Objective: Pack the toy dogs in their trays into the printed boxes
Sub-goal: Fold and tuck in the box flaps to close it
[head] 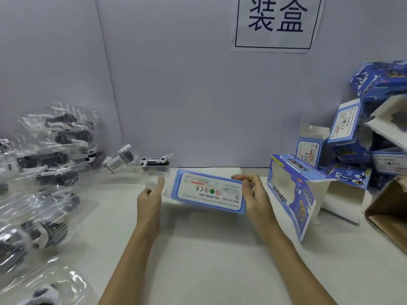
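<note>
Two bare forearms reach in above the tabletop (198, 260), with no sleeves, gloves, rings or watch showing on either. The left hand (149, 201) and right hand (253, 194) are slim, with short, unpainted nails, slightly motion-blurred.

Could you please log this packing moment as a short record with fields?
held item: printed box, warning panel facing up
left hand: straight fingers against the box's left end
right hand: grips the box's right end
left side: pile of toy dogs in clear trays
right side: stack of blue boxes; one open box lying nearer
surface: white table
wall: sign with two characters
</note>
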`<state>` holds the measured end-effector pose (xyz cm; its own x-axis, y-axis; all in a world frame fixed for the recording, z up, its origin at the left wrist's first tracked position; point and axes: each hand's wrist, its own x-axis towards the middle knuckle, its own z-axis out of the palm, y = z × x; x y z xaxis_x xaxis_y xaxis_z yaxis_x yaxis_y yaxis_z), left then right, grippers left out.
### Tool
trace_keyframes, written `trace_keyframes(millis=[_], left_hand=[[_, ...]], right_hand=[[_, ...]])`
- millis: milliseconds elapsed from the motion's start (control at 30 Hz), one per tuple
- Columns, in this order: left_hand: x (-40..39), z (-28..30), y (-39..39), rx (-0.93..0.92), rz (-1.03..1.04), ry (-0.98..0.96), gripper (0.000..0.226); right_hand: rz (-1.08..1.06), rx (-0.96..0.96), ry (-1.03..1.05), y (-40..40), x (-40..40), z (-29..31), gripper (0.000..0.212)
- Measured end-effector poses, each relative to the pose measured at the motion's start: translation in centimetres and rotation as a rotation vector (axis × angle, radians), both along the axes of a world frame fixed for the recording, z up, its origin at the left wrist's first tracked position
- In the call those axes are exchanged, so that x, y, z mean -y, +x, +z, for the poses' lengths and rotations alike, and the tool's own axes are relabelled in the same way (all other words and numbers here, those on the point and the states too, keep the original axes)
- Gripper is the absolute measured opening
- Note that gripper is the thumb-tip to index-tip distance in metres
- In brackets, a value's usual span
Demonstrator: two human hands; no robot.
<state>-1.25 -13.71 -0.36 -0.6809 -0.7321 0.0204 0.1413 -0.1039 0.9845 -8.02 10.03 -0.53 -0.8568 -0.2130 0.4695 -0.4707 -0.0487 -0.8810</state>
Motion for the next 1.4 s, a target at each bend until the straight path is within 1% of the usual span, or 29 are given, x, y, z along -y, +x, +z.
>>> trace_keyframes(millis=[33,67,100,167,200,233,300,333,367,400,433,500,533,567,600,633,700,767,833,900,967,1000,1067,1200,1300,1333,1367,1400], left_hand=[[0.1,-0.5,0.0,0.028,0.031,-0.093,0.034],[0.1,-0.9,0.2,0.053,0.099,-0.232,0.043],[0.0,-1.1,0.4,0.071,0.185,-0.411,0.051],[0.0,-1.4,0.8,0.113,0.365,-0.784,0.053],[0.0,-1.3,0.9,0.092,0.408,-0.892,0.049],[-0.4,-0.9,0.9,0.037,0.415,-0.928,0.044],[-1.6,-0.1,1.1,-0.102,0.356,-0.966,0.029],[-2.6,0.0,1.1,-0.134,0.285,-1.046,0.029],[-3.7,0.1,1.1,-0.122,0.199,-1.171,0.039],[-4.7,0.0,1.0,-0.070,0.100,-1.303,0.051],[-5.6,-0.1,0.8,0.032,0.006,-1.420,0.064],[-7.1,-0.5,0.2,0.335,-0.161,-1.591,0.086],[-7.3,-0.9,-0.1,0.426,-0.197,-1.627,0.093],[-7.4,-1.1,-0.5,0.448,-0.206,-1.634,0.096],[-7.4,-1.0,-0.6,0.444,-0.204,-1.630,0.096],[-7.4,-1.0,-0.6,0.423,-0.194,-1.626,0.094],[-7.5,-1.1,-0.7,0.388,-0.150,-1.646,0.088],[-7.6,-1.2,-0.7,0.379,-0.114,-1.659,0.084],[-7.8,-1.2,-0.6,0.346,-0.100,-1.654,0.080],[-7.9,-1.3,-0.6,0.316,-0.097,-1.651,0.079],[-7.9,-1.5,-0.6,0.283,-0.062,-1.653,0.078],[-8.0,-1.7,-0.5,0.270,-0.051,-1.653,0.077],[-8.1,-1.8,-0.5,0.247,-0.040,-1.660,0.076],[-7.8,-1.9,-0.7,0.189,-0.042,-1.662,0.073],[-7.9,-2.1,-0.7,0.205,-0.099,-1.629,0.073],[-8.0,-2.1,-0.6,0.222,-0.125,-1.603,0.075],[-8.0,-2.1,-0.4,0.240,-0.147,-1.573,0.075],[-8.0,-2.0,-0.3,0.241,-0.158,-1.546,0.075]], right_hand=[[0.033,-0.012,0.034,0.0,-0.1,0.0,0.014],[0.053,-0.020,0.047,0.1,-0.1,0.1,0.016],[0.065,-0.027,0.047,0.1,-0.1,0.2,0.020],[0.099,0.001,0.075,0.1,-0.2,0.2,0.031],[0.112,0.021,0.117,0.1,-0.1,0.1,0.031],[0.116,0.021,0.173,0.1,-0.1,-0.1,0.029],[0.136,-0.001,0.259,-0.2,0.0,-0.3,0.036],[0.176,0.019,0.244,-0.2,0.1,-0.3,0.038],[0.218,0.056,0.197,-0.2,0.1,-0.2,0.040],[0.233,0.094,0.145,-0.2,0.1,-0.2,0.043],[0.222,0.141,0.091,-0.4,0.1,-0.2,0.047],[0.210,0.282,-0.003,-1.1,-0.4,-0.6,0.056],[0.243,0.367,-0.048,-1.3,-0.7,-0.8,0.056],[0.292,0.427,-0.069,-1.4,-0.8,-0.9,0.053],[0.324,0.443,-0.058,-1.5,-0.7,-1.0,0.048],[0.308,0.427,-0.015,-1.4,-0.6,-1.0,0.044],[0.179,0.363,0.100,-1.1,0.1,-1.0,0.042],[0.070,0.319,0.167,-0.8,0.9,-1.1,0.044],[-0.027,0.272,0.156,-0.6,1.4,-1.1,0.045],[-0.071,0.250,0.078,-0.1,1.8,-1.3,0.041],[-0.044,0.325,-0.005,0.7,2.4,-1.4,0.036],[-0.003,0.390,-0.038,1.1,2.7,-1.3,0.039],[0.073,0.473,-0.043,1.5,3.1,-1.2,0.051],[0.164,0.470,0.004,1.4,3.3,-0.8,0.072],[0.250,0.508,0.032,1.0,2.7,-0.9,0.084],[0.279,0.527,0.024,1.0,2.4,-1.0,0.084],[0.275,0.515,0.016,0.9,2.3,-1.2,0.079],[0.217,0.468,0.000,0.6,2.2,-1.5,0.066]])
